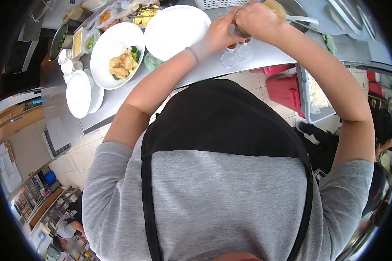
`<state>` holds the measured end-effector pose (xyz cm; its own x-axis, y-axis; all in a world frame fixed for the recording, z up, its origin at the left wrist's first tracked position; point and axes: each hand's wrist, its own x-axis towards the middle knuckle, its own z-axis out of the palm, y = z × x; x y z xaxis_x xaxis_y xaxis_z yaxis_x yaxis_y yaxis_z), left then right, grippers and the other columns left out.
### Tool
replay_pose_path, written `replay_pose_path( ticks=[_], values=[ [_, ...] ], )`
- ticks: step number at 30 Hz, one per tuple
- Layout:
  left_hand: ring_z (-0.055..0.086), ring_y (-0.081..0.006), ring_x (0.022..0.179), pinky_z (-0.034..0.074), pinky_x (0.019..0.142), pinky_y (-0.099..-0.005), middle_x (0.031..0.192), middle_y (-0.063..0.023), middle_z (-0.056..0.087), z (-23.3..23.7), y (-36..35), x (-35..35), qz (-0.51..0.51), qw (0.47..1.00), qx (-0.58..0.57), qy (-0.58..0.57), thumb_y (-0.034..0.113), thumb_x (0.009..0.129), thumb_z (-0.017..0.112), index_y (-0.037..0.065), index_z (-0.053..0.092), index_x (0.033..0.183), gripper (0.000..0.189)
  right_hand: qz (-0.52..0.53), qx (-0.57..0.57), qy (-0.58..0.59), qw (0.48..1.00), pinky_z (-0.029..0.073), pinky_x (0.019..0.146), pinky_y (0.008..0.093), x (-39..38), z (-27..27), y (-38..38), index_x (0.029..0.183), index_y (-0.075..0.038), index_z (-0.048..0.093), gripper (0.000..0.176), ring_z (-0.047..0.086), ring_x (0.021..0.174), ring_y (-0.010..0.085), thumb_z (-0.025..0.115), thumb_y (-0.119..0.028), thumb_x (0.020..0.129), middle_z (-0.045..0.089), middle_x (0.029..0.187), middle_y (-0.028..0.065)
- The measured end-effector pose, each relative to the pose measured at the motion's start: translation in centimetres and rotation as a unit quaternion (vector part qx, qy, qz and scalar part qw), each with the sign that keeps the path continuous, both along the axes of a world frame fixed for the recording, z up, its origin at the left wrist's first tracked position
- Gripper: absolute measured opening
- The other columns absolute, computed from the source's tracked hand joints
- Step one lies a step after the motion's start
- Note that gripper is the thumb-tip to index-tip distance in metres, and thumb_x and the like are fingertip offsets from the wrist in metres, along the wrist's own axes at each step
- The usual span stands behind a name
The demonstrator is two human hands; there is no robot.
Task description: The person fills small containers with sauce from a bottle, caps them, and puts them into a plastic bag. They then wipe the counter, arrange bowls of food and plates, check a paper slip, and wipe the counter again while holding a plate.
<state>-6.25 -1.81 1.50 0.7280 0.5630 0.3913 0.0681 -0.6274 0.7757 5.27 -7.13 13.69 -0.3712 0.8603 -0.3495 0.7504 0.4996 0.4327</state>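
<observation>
Smooth steel counter (270, 54) spans the upper frame. At top centre, the left hand (220, 34) and right hand (258, 18) close their fingers around a small clear plastic cup (241, 33), beside a round glossy white plate (174, 30).

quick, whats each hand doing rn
left hand: closed, fingers pinching the small clear cup
right hand: closed over the top of the same cup

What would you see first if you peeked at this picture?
Probably the big white plate of food with green bits, upper left on the steel counter, right beside an empty white plate. Then the left hand and right hand, meeting on a small clear cup at the top, with two empty cups just below. A red bin sits under the counter.
</observation>
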Motion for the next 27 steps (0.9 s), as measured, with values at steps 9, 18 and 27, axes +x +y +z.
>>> replay_pose_path(
  ticks=[9,18,27],
  values=[
    [0.054,-0.0319,0.092,0.043,0.08,-0.0397,0.098,-0.0165,0.055,1.9,-1.2,0.1,0.019,0.999,-0.004,-0.029,0.016,0.066,0.07,0.007,0.038,0.123,0.065,-0.01,-0.01,0.009,1.0,0.048,0.064,0.0323,0.2,0.4,0.0,0.076,-0.007,0.066,0.019,0.063,0.076,0.019,0.056,-0.022,0.071,0.065,0.076,0.0088],
    [0.053,-0.032,0.092,0.042,0.081,-0.0386,0.091,-0.0123,0.059,0.9,0.3,0.3,-0.02,0.999,0.05,-0.002,0.022,0.057,0.078,0.011,0.027,0.132,0.091,-0.082,0.019,0.084,0.993,0.046,0.073,0.0339,2.6,-0.6,-1.2,0.088,-0.006,0.061,0.024,0.06,0.085,0.0223,0.061,-0.015,0.066,0.062,0.085,0.0116],
    [0.055,-0.0299,0.094,0.044,0.08,-0.0359,0.103,-0.0146,0.058,2.3,0.7,1.8,-0.097,0.984,0.023,0.15,0.021,0.064,0.073,0.011,0.024,0.135,0.086,-0.191,0.093,0.314,0.925,0.043,0.08,0.0385,7.4,-6.0,-4.9,0.102,-0.008,0.054,0.044,0.054,0.093,0.0288,0.069,-0.009,0.06,0.059,0.094,0.0111]
  ],
)
